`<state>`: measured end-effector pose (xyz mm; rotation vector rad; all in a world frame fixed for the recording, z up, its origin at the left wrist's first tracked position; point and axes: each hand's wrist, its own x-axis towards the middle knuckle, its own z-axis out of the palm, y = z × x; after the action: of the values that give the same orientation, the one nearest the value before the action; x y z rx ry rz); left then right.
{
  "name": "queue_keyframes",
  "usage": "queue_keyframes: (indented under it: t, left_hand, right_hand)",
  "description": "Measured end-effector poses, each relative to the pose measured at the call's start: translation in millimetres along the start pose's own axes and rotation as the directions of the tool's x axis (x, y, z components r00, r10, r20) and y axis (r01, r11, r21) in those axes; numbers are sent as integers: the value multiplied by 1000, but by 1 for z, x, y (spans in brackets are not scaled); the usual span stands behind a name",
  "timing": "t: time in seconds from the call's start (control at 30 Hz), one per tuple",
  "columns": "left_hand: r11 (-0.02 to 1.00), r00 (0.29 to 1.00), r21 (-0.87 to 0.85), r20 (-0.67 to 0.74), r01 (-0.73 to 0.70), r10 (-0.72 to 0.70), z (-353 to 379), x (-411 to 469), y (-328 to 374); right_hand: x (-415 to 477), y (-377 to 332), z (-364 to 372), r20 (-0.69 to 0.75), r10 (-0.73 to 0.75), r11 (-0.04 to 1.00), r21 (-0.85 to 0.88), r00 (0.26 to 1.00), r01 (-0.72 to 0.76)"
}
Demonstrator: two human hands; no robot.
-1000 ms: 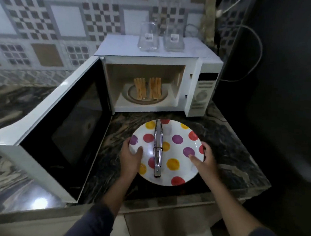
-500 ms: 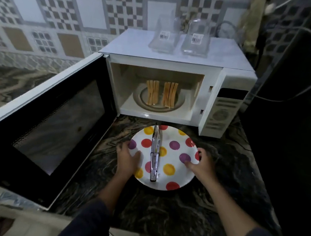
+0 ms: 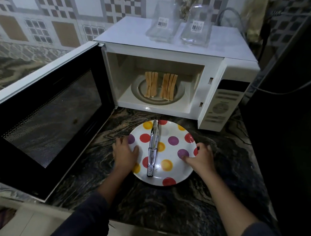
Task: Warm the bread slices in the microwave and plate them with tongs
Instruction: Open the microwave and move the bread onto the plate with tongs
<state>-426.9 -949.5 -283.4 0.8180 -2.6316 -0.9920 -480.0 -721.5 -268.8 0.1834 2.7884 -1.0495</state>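
Note:
A white microwave (image 3: 174, 51) stands on the dark marble counter with its door (image 3: 46, 114) swung wide to the left. Inside, on the turntable (image 3: 179, 93), two groups of bread slices (image 3: 160, 86) stand on edge. In front of it lies a white plate (image 3: 174, 150) with coloured dots, and metal tongs (image 3: 153, 147) lie shut across its middle. My left hand (image 3: 125, 155) grips the plate's left rim. My right hand (image 3: 200, 158) grips its right rim. The plate rests on the counter.
Two clear plastic containers (image 3: 179, 22) with barcode labels sit on top of the microwave. A cable (image 3: 289, 90) hangs at the right next to a dark surface. The counter's front edge (image 3: 143, 227) is near me. The open door blocks the left side.
The view has come closer and tilted up toward the microwave. The plate has slid slightly away from the counter edge toward the microwave, both hands staying on its rim.

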Motion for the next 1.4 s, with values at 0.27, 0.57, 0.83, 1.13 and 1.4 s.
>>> queue_keyframes:
  t: [0.27, 0.57, 0.83, 1.13, 1.4]
  left_hand:
    - [988, 995, -122, 29, -96, 100, -4, -3, -15]
    - [957, 956, -148, 120, -250, 268, -16, -3, -36]
    - [943, 946, -230, 159, -243, 282, -25, -5, -37]
    - [912, 952, -315, 68, -262, 297, -37, 2, -22]
    - [345, 876, -874, 430, 344, 217, -57, 13, 29]
  right_hand:
    - [-20, -22, 15, -176, 95, 985, -126, 980, -118]
    - [-50, -80, 67, -143, -187, 982, 1, 972, 189]
    - [-46, -92, 80, -19, -20, 994, -106, 1000, 18]
    - [-60, -79, 62, 11, -201, 957, 214, 979, 194]
    - [-69, -84, 41, 39, -386, 872, 341, 922, 351]
